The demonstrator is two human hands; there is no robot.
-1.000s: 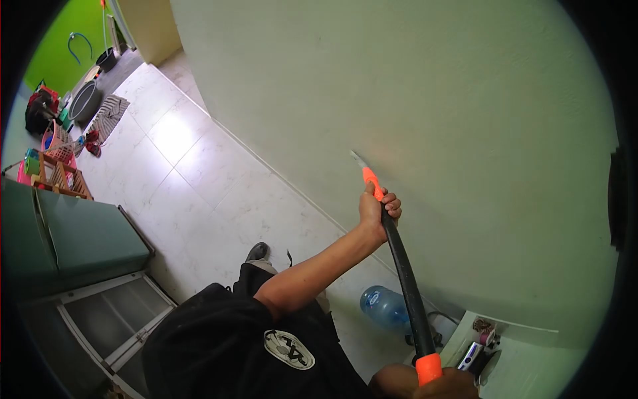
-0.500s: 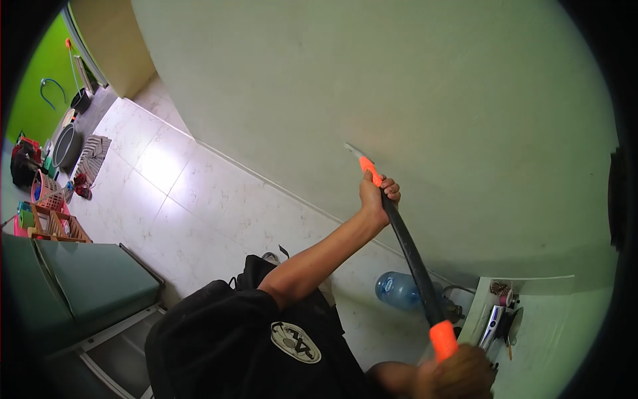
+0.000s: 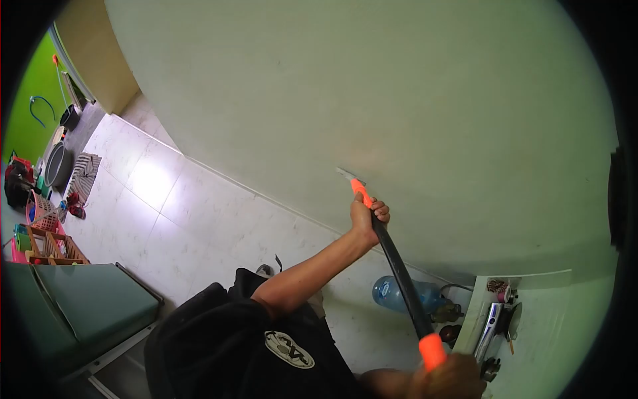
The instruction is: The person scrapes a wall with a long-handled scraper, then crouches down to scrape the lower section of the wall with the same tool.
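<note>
And here the long-handled tool (image 3: pixel 401 276) is being held with both hands, its black shaft slanting across the view between two orange sections. High on the shaft, by the upper orange section (image 3: pixel 361 191), it is gripped by the left hand (image 3: pixel 367 219), fingers clamped around it. Down at the lower orange section (image 3: pixel 432 352), the right hand (image 3: pixel 452 378) is seen blurred, its fingers apparently closed on the grip. Up front, the thin flat blade (image 3: pixel 350 175) is presented to the pale green wall (image 3: pixel 399 100); whether it is touching or just beside cannot be told. For steady handling, judging from this pose, both grips would need to be kept firm and the blade's angle controlled.

Around it now: beside the lower shaft, a blue water bottle (image 3: pixel 392 292) is seen lying on the tiled floor (image 3: pixel 219 219). Small items are carried by the pale ledge (image 3: pixel 471 318) near the right hand, so room for that end looks limited. Farther off, a green cabinet (image 3: pixel 100 299), a pink basket (image 3: pixel 44 216), a grey tub (image 3: pixel 58 165) and a striped cloth (image 3: pixel 85 174) are spotted along the left edge
</note>
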